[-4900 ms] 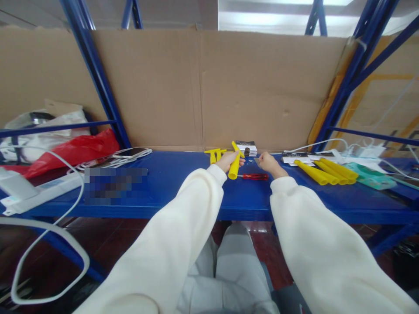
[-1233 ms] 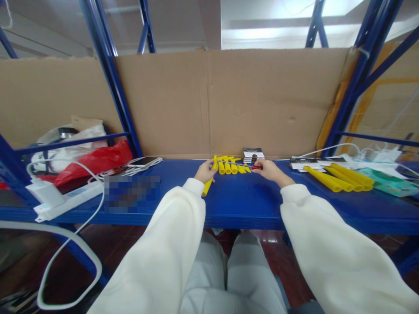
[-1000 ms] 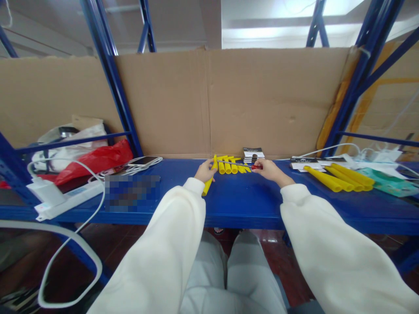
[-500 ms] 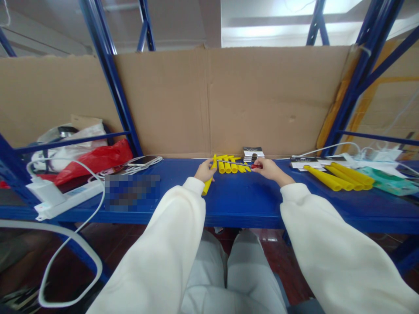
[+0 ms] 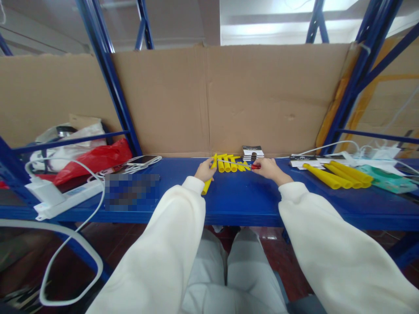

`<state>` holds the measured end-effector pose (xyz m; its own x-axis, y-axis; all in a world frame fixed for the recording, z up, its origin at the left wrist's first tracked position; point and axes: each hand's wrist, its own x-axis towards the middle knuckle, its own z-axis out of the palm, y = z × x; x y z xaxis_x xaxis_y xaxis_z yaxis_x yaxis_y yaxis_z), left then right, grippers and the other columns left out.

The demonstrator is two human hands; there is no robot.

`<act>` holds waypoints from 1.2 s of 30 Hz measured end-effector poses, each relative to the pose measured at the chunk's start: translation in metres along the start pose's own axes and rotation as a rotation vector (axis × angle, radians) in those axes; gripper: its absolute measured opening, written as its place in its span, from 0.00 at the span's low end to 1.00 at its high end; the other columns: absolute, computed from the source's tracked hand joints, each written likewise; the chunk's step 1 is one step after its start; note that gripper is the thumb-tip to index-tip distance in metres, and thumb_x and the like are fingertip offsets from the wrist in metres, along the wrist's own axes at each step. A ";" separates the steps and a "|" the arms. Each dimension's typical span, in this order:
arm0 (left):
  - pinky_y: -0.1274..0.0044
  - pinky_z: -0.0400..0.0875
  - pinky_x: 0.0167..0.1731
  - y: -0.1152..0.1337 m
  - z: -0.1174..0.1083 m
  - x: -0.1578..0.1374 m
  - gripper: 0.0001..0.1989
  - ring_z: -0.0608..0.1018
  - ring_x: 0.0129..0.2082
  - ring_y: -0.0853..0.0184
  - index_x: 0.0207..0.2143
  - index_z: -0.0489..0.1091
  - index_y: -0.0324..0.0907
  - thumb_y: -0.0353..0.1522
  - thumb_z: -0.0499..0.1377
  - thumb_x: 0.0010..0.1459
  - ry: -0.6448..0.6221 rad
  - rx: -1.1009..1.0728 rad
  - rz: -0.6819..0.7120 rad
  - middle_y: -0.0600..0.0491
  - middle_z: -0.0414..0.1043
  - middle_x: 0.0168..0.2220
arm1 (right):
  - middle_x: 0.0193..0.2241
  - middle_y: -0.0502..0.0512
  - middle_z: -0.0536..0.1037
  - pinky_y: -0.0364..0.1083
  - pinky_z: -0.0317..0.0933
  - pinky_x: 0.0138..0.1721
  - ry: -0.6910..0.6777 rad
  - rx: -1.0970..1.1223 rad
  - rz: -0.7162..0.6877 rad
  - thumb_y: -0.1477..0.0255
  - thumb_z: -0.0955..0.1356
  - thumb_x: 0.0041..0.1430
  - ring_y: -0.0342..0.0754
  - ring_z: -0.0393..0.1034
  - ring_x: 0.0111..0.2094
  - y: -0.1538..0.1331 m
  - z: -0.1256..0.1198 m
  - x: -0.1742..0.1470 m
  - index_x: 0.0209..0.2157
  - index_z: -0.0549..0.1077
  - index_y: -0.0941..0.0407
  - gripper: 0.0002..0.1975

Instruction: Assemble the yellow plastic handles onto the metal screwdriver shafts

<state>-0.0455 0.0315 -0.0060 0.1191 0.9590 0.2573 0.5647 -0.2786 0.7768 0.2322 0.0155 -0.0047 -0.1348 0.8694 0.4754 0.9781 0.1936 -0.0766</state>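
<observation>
My left hand [image 5: 205,170] is closed around a yellow tapered tube [image 5: 207,186], which stands tilted at the left of the work spot. In my right hand [image 5: 266,168] is the red handle of a screwdriver [image 5: 234,162], its thin metal shaft pointing left. The shaft's tip reaches the upper part of the tube; whether it sits inside a hole there cannot be made out. Behind the shaft, several yellow tubes [image 5: 227,167] lie side by side, with small yellow pieces [image 5: 242,166] to their right.
A stack of black-and-white cards [image 5: 252,152] stands by the cardboard wall [image 5: 262,96]. More yellow cones [image 5: 338,175] lie at the right beside a green packet [image 5: 388,179]. Leftward are a phone [image 5: 145,160], a red bag [image 5: 98,160] and a white power strip [image 5: 70,201] with cables.
Both hands keep nearly the same place, with the screwdriver still against the tube. The whole view has shifted very slightly.
</observation>
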 end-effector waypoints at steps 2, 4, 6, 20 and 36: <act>0.83 0.70 0.18 0.000 0.000 0.000 0.29 0.77 0.19 0.75 0.65 0.65 0.40 0.24 0.59 0.62 -0.005 0.019 0.002 0.40 0.71 0.61 | 0.33 0.56 0.83 0.48 0.58 0.40 -0.037 -0.029 0.007 0.67 0.70 0.58 0.54 0.76 0.38 -0.002 -0.003 -0.001 0.31 0.78 0.53 0.06; 0.83 0.69 0.18 0.001 -0.001 -0.001 0.29 0.77 0.19 0.75 0.65 0.66 0.40 0.24 0.59 0.62 -0.008 0.031 0.003 0.40 0.72 0.61 | 0.34 0.56 0.83 0.48 0.58 0.39 -0.045 -0.047 0.012 0.67 0.70 0.57 0.54 0.75 0.38 -0.004 -0.005 -0.002 0.30 0.77 0.53 0.05; 0.83 0.69 0.18 0.001 -0.001 -0.001 0.28 0.78 0.20 0.74 0.65 0.66 0.41 0.25 0.60 0.62 -0.004 0.043 0.000 0.40 0.72 0.61 | 0.35 0.56 0.82 0.47 0.58 0.37 -0.029 -0.052 0.005 0.68 0.71 0.56 0.53 0.75 0.37 -0.005 -0.006 -0.002 0.30 0.76 0.54 0.04; 0.82 0.72 0.21 0.001 -0.001 -0.002 0.28 0.80 0.21 0.72 0.65 0.65 0.40 0.25 0.59 0.62 -0.009 0.075 0.026 0.40 0.72 0.61 | 0.35 0.58 0.83 0.49 0.61 0.41 -0.090 -0.062 0.094 0.69 0.69 0.56 0.56 0.77 0.39 -0.012 -0.009 -0.007 0.37 0.75 0.53 0.06; 0.82 0.74 0.24 0.004 -0.002 -0.002 0.29 0.80 0.22 0.73 0.67 0.64 0.41 0.26 0.58 0.63 -0.035 0.133 0.036 0.41 0.71 0.62 | 0.38 0.60 0.83 0.48 0.60 0.39 -0.104 -0.097 0.133 0.70 0.68 0.56 0.56 0.77 0.40 -0.017 -0.015 -0.009 0.40 0.75 0.53 0.09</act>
<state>-0.0450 0.0280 -0.0029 0.1679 0.9505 0.2614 0.6626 -0.3052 0.6840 0.2196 -0.0027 0.0052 -0.0139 0.9278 0.3728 0.9984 0.0331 -0.0453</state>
